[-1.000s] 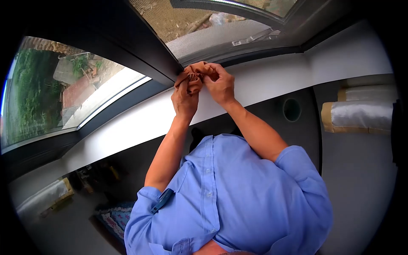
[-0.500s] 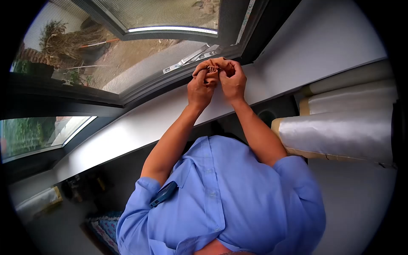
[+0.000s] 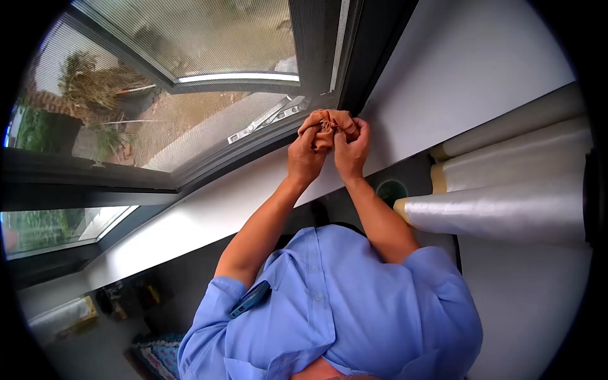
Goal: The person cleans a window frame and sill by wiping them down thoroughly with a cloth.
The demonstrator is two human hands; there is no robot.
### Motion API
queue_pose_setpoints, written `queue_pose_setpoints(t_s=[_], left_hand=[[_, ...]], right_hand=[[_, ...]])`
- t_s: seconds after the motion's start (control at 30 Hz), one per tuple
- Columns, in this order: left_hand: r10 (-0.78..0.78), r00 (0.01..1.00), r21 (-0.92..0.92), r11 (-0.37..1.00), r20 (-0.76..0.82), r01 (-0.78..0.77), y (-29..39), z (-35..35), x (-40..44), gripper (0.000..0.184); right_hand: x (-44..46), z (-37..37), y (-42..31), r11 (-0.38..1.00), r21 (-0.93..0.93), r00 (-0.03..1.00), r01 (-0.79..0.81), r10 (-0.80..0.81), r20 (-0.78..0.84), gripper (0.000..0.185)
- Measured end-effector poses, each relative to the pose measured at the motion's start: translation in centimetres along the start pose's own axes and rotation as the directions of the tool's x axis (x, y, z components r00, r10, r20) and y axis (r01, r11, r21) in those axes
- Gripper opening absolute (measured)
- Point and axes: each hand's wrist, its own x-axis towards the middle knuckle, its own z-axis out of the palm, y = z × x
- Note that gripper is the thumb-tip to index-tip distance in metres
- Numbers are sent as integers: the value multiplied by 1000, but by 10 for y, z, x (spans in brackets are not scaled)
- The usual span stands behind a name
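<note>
Both hands hold a bunched orange-brown cloth point(image 3: 326, 120) with some frayed threads at its middle, just over the white windowsill point(image 3: 209, 196). My left hand point(image 3: 306, 157) has its fingers closed on the cloth's left side. On the right side, my right hand point(image 3: 351, 149) pinches it, with the thumb pressed near the threads. Folds of the cloth hide some fingertips. Close behind the hands runs the dark window frame point(image 3: 240, 143), with a metal hinge arm point(image 3: 266, 120) to their left.
An open window sash with a mesh screen point(image 3: 215, 44) fills the upper left. Pale curtains point(image 3: 500, 202) hang at the right, near the right forearm. A phone point(image 3: 251, 299) sits in the blue shirt's pocket. Patterned fabric point(image 3: 158, 354) lies low at the left.
The view has tilted and shifted, so the hands and cloth appear lower and slightly right. The cloth looks a little more spread between the fingers; both hands keep hold of it.
</note>
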Motion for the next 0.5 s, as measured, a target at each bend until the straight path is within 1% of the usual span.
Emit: queue_pose_setpoints(t_s=[0.07,0.1,0.13,0.2,0.27,0.3,0.33,0.4,0.47,0.5], left_hand=[[50,999,-43,998,-7,-51,13,11,17,47],[7,1000,-48,999,-8,-8,20,15,25,42],[35,999,-52,998,-12,-36,28,14,34,42],[92,990,-50,994,-103,-98,53,6,55,39],[131,984,-63,988,-118,-139,92,-14,84,36],[268,940,-47,958,-209,-284,112,-24,105,37],[389,872,-22,910,-295,-414,134,-33,125,38],[422,842,6,895,-335,-446,184,-61,161,39],[459,814,60,880,-357,-470,231,-88,187,37],[446,816,62,887,-367,-458,244,-95,194,35]], right_hand=[[10,-4,-20,994,-89,987,66,-79,-142,33],[17,-5,-21,991,-103,986,87,-100,-133,32],[23,-4,-31,990,-94,982,109,-122,-146,32],[35,5,-61,989,-10,974,148,-148,-170,34],[54,14,-106,974,37,956,224,-212,-205,35],[65,18,-136,937,122,932,326,-297,-209,36],[74,21,-165,886,201,902,417,-375,-215,37],[103,29,-225,760,220,788,612,-560,-258,35],[122,32,-278,661,203,690,722,-670,-274,32],[129,33,-294,644,178,666,744,-692,-278,31]])
